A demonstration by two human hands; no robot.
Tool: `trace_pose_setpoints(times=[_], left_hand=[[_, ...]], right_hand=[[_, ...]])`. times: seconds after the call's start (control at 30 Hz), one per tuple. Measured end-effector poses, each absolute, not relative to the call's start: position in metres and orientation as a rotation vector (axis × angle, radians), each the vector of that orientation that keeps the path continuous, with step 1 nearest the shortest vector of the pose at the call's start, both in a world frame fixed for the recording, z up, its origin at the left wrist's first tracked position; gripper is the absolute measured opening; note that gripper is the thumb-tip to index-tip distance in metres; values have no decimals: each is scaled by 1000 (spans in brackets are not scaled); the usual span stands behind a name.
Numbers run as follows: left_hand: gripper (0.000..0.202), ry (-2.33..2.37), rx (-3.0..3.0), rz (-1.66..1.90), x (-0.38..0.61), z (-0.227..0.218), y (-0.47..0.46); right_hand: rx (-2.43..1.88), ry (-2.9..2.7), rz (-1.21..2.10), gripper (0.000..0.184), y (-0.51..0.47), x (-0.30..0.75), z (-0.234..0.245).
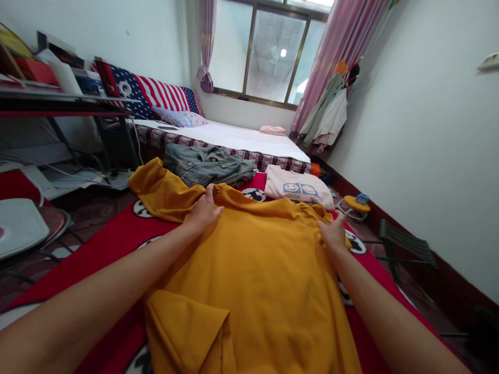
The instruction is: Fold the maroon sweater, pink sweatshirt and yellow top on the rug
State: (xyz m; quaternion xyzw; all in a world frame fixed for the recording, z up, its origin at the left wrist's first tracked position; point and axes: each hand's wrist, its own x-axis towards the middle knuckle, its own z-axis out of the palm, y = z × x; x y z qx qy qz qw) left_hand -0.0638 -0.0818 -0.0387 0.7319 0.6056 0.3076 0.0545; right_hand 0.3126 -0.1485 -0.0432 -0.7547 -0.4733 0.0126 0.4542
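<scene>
A mustard-yellow long-sleeved top (265, 259) lies spread in front of me, its upper edge on the far side. My left hand (206, 210) pinches the cloth near the left shoulder, with one sleeve (156, 187) stretched out beyond it to the left. At the right shoulder, my right hand (333, 234) grips gathered fabric; the sleeve on that side is mostly hidden. Near me on the left, a piece of the yellow cloth (191, 322) is turned over onto itself.
Under the top is a red cloth (105, 249) with round black-and-white prints. Beyond it lie folded denim clothes (210, 163) and a folded pale pink shirt (298, 187). A bed (234, 137) stands behind, a desk (66, 106) left, a folding stool (407, 244) right.
</scene>
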Motion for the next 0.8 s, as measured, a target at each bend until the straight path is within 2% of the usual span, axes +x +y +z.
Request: trace_pose_setpoints(times=[0.07, 0.17, 0.27, 0.47, 0.53, 0.63, 0.73, 0.8], left_hand=[[84, 1653, 2380, 860, -52, -46, -94], [68, 1326, 2643, 534, -44, -56, -109], [61, 1331, 2672, 294, -55, -64, -113], [64, 1497, 2618, 309, -97, -68, -120], [63, 1414, 2594, 367, -111, -64, -127], [41, 1384, 2405, 578, -139, -52, -131], [22, 1750, 1976, 985, -176, -41, -122], [16, 1961, 1518, 1269, -200, -36, -110]], right_hand=[[-1796, -1362, -72, 75, -151, 286, -45], [-1665, -1814, -88, 66, -156, 259, -53], [-1895, -2125, -59, 58, -159, 264, -67], [-2498, -1797, -187, 52, -139, 285, -63], [-2569, -1780, -273, 44, -133, 265, -52], [-2296, -2015, -354, 30, -137, 220, -48], [-1877, -2127, -238, 33, -151, 182, -64], [-1780, -2064, -201, 37, -157, 169, -78]])
